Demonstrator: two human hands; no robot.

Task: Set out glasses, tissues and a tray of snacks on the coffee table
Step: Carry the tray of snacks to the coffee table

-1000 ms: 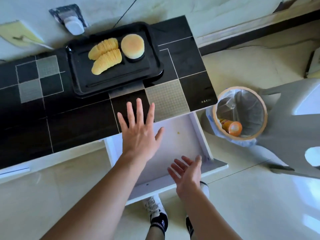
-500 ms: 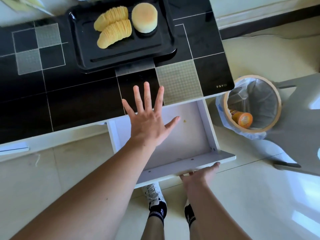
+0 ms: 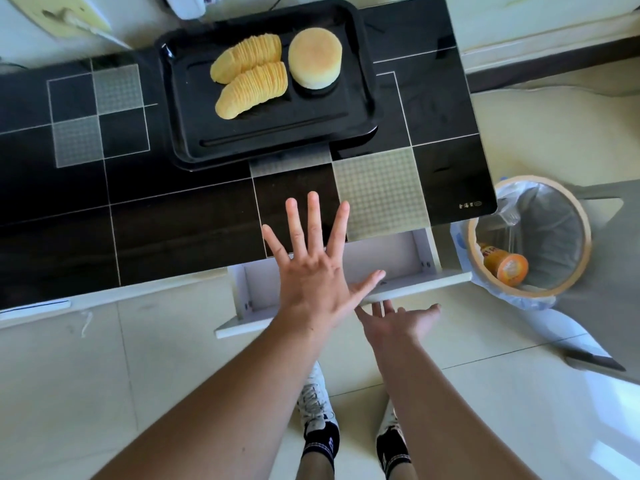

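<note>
A black tray (image 3: 360, 109) sits on the black coffee table (image 3: 173, 230), holding two rows of yellow crisps (image 3: 251, 81) and a round bun (image 3: 315, 58). My left hand (image 3: 311, 268) hovers flat with fingers spread over the table's front edge and a white drawer (image 3: 408, 251), holding nothing. My right hand (image 3: 398, 320) is open, its fingertips touching the drawer's front panel from below. The drawer stands partly out of the table. No glasses or tissues are in view.
A round bin (image 3: 575, 216) with a plastic liner stands on the floor right of the table, an orange container (image 3: 505, 266) inside it. A white object (image 3: 187, 5) and a yellow item (image 3: 62, 13) lie beyond the table. My feet are on pale tiles below.
The drawer has slid inward, now showing far less of its inside. My right hand moved from inside the drawer to its front panel. My left hand stayed spread above.
</note>
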